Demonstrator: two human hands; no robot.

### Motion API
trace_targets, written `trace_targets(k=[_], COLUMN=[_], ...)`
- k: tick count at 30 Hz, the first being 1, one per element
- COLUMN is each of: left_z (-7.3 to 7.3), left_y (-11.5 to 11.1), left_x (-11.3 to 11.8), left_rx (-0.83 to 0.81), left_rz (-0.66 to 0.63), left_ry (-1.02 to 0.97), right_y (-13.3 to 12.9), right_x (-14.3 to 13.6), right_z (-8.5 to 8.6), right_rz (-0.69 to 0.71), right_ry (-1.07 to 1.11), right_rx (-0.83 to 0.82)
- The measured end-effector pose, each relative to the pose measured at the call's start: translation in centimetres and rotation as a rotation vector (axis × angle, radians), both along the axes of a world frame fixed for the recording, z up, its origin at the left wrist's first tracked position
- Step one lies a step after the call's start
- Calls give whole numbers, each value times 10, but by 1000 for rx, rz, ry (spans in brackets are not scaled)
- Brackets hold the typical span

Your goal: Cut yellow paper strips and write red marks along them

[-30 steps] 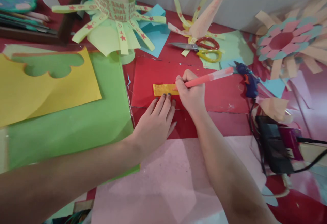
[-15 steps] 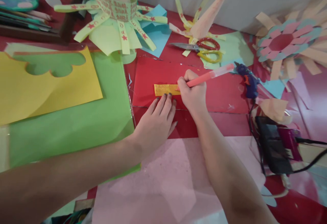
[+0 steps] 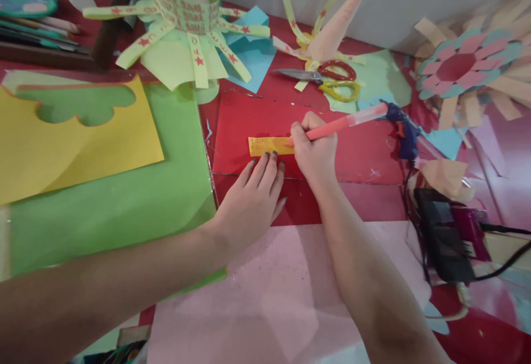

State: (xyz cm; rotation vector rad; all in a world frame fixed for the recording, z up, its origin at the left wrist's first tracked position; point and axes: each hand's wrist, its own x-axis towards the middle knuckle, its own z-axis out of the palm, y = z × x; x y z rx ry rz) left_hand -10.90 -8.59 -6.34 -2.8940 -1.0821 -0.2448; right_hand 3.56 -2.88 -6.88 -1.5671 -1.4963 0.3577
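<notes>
A small yellow paper strip (image 3: 271, 144) lies on a red sheet (image 3: 365, 151), with rows of faint red marks on its left part. My left hand (image 3: 251, 201) lies flat, fingers stretched out, the fingertips touching the strip's lower edge. Closed round a pinkish-red marker pen (image 3: 338, 125) is my right hand (image 3: 317, 154), resting over the strip's right end. The pen's tip meets the strip near its right part, and its clear end points up to the right.
Scissors (image 3: 338, 82) and a pale paper cone (image 3: 338, 29) lie behind the red sheet. To the right are a blue glue gun (image 3: 402, 131) and a black phone (image 3: 443, 237) with cables. Green (image 3: 124, 209) and yellow sheets (image 3: 95, 154) lie left, pink paper (image 3: 249, 303) in front.
The marker's clear end has swung slightly to the right, and my right hand has shifted a little rightward. My left hand still rests by the strip. The whole view has shifted slightly.
</notes>
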Motion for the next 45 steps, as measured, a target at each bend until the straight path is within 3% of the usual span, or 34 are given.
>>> trace_targets(k=[9,14,37,42,45], left_z=[0,1,0,1,0], left_y=[0,1,-1,0,0], left_x=[0,-1,-1,-1,0], left_rx=[-64,-33,10,-11,-17], left_rz=[4,8,5,1,6], left_ry=[-8,7,11,12,10], right_y=[1,1,0,2,2], right_x=[1,1,1,5,6], right_z=[-2,-3,0,-5,-6], right_rz=[-38,-50,-61,-158,-114], right_ry=[22,-71,-55,60,65], right_rx=[29,49,23,55,35])
